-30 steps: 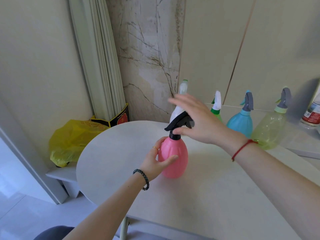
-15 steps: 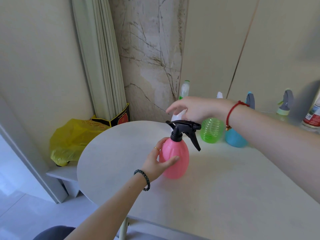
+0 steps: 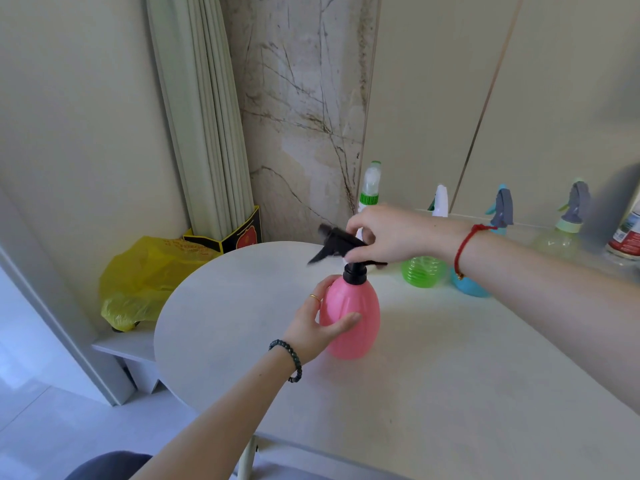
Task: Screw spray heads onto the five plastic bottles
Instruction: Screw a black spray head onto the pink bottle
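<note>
A pink bottle (image 3: 353, 317) stands upright on the pale round table (image 3: 398, 393), and my left hand (image 3: 317, 323) wraps its left side. A black spray head (image 3: 341, 247) sits on the bottle's neck, blurred by motion, its nozzle pointing left. My right hand (image 3: 391, 233) grips that head from above. Behind my right arm stand a white bottle with a green collar (image 3: 370, 188), a green ribbed bottle (image 3: 424, 271), a blue bottle (image 3: 471, 287) and a pale yellow-green bottle (image 3: 557, 237). All of them carry spray heads.
A yellow plastic bag (image 3: 145, 275) lies on a low ledge left of the table. Folded panels (image 3: 204, 116) lean in the corner behind a black and yellow box (image 3: 242, 233). A white container with a red label (image 3: 627, 237) stands at the right edge.
My right hand has dropped onto the black spray head and turned it: its trigger hung to the right half a second ago, and its nozzle now points left. My left hand stays on the bottle.
</note>
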Available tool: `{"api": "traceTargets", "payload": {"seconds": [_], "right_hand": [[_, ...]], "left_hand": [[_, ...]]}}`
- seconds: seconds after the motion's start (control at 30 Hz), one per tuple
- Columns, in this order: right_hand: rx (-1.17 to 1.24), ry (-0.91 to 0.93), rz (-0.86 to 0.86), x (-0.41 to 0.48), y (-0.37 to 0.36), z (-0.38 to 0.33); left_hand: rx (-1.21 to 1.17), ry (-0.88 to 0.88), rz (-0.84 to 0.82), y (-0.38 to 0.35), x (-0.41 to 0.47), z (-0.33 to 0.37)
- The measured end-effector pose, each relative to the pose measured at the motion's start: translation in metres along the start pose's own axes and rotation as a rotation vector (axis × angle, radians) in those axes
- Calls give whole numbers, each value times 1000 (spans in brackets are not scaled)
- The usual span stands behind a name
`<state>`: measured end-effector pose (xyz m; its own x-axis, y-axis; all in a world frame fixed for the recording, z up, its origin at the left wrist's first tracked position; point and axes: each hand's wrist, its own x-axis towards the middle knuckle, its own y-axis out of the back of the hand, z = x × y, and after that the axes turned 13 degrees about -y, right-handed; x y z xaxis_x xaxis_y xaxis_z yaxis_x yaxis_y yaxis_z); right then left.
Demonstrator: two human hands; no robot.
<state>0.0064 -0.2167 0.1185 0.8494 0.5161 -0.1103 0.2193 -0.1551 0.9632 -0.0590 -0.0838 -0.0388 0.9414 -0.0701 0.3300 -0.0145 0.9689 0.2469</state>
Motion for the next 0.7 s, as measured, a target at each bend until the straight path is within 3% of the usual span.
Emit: {"api": "traceTargets", "payload": {"seconds": [0.2,0.4,0.57,0.7], "right_hand": [[273,-226,6,0,-14,2],[-164,159,76,-12,-1,10],[-246,77,184,-6,6,3],[-329,122,232,-3,11,-4]], "left_hand": [[9,-23,-3,0,0,1],[2,-16,5,0,1,-1],[19,-14,-21,-1,1,1],[22,-12,-28,0,2,1]]}}
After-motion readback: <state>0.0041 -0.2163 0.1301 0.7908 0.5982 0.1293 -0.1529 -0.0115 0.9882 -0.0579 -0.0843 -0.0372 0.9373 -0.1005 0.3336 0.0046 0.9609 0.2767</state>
